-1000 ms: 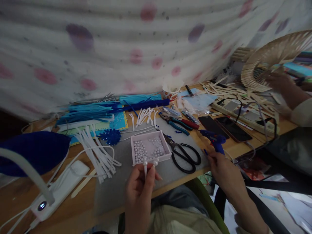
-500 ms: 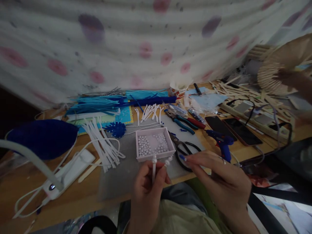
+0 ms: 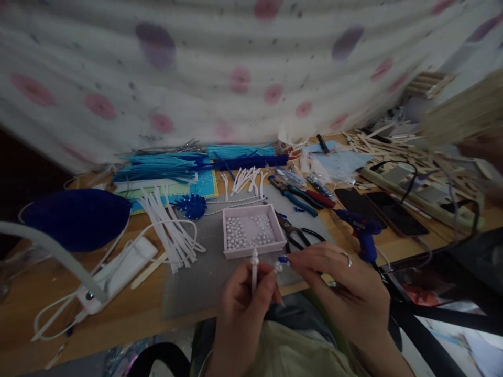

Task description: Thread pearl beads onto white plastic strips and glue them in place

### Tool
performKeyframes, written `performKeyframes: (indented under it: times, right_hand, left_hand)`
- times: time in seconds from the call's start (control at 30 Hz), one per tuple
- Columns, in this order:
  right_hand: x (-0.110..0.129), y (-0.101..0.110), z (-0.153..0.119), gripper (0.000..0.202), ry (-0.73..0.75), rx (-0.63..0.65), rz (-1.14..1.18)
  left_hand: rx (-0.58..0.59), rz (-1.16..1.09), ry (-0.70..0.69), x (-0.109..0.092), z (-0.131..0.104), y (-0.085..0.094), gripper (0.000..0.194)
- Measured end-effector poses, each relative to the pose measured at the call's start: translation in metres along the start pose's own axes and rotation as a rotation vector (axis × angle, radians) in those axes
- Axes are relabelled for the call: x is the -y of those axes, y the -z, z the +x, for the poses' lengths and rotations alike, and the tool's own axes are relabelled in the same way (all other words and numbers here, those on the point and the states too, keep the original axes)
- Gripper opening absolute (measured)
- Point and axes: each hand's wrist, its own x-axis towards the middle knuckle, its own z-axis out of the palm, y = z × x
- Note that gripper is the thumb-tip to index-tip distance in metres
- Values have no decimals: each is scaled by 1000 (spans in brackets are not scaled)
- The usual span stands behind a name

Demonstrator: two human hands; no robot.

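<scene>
My left hand (image 3: 248, 298) is closed on a white stem (image 3: 254, 277) topped with pearl beads, held upright in front of the bead box. A second beaded tip (image 3: 278, 267) sticks out to the right of its thumb. My right hand (image 3: 341, 283), with a ring on one finger, pinches a small blue piece (image 3: 283, 259) between thumb and fingertip, close beside that beaded tip. Just beyond both hands stands a pale pink box (image 3: 255, 253) of white pearl beads (image 3: 236, 235).
Black-handled scissors (image 3: 301, 238), pliers (image 3: 298, 201), a blue glue gun (image 3: 363, 230) and phones (image 3: 396, 213) lie right. White strips (image 3: 168, 230), a blue spiky flower (image 3: 192, 206) and a lamp base (image 3: 118, 272) are left. Another person's blurred hand (image 3: 483, 149) is far right.
My right hand has moved left, bringing the blue piece near the beaded tip. The view has shifted slightly. The other person's fan has moved and blurred.
</scene>
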Motion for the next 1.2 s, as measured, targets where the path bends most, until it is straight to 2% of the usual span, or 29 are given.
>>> performKeyframes:
  times: [0.23, 0.5, 0.7, 0.9, 1.2]
  right_hand:
    - [-1, -1, -1, 31, 37, -14, 15]
    - [0, -4, -1, 33, 45, -49, 39]
    - [-3, -6, -3, 36, -1, -60, 52]
    - [-3, -5, -4, 39, -35, -59, 81]
    - [-2, -4, -2, 37, -9, -67, 83]
  left_hand:
    - [52, -93, 88, -1, 2, 4, 49]
    - [117, -231, 168, 1, 3, 8, 40]
    - [265, -363, 213, 6, 9, 14, 31]
    - [283, -442, 260, 6, 11, 14, 27]
    - [277, -455, 283, 7, 11, 16, 26]
